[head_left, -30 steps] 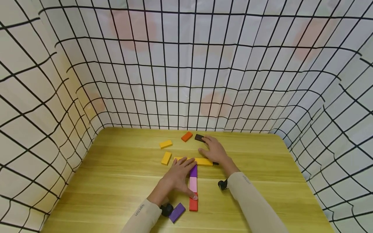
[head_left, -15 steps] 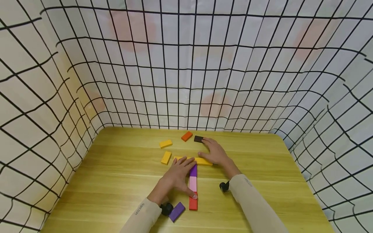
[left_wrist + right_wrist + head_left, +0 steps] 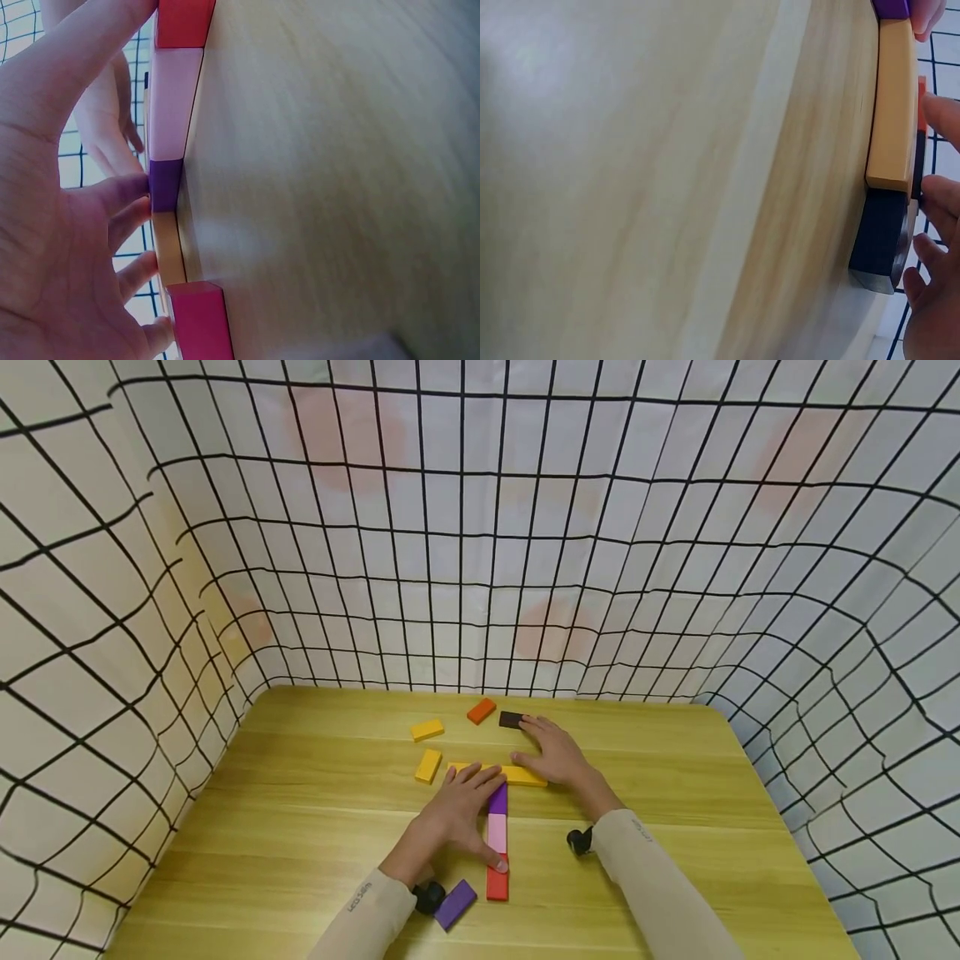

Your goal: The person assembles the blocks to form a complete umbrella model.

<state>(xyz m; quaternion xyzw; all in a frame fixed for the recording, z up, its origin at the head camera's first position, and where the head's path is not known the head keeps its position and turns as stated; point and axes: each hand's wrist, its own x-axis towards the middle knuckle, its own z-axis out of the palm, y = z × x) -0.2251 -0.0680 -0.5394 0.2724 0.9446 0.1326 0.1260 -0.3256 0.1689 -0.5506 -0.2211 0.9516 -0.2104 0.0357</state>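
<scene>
Sleeves [image 3: 656, 893]: light, both forearms reaching in from the near side.
Loose purple block [image 3: 455, 906]: slantwise on the wooden table [image 3: 300, 860], close by the left wrist; contact cannot be told.
Column: red block [image 3: 497, 887] nearest, then pink block [image 3: 497, 834], then inner purple block [image 3: 498, 800], end to end.
Left hand [image 3: 459, 814]: fingers spread, nothing gripped; thumb rests on the red block, fingertips over the yellow strip.
Yellow strip [image 3: 527, 776]: crosswise at the column's far end; partly covered by the left hand.
Strip ends: dark end block [image 3: 881, 236] meets the right end; magenta block [image 3: 201, 322] shows by the other end in the left wrist view.
Near yellow block [image 3: 428, 766]: apart, left of the strip.
Right hand [image 3: 557, 754]: fingers extended, not clasped; fingertips at the right end of the black block [image 3: 511, 719].
Far yellow block [image 3: 427, 730]: well left of the black block.
Orange block [image 3: 481, 711]: just left of the black block, tilted.
Mesh [image 3: 494, 536]: black grid behind the table, pale backdrop beyond.
</scene>
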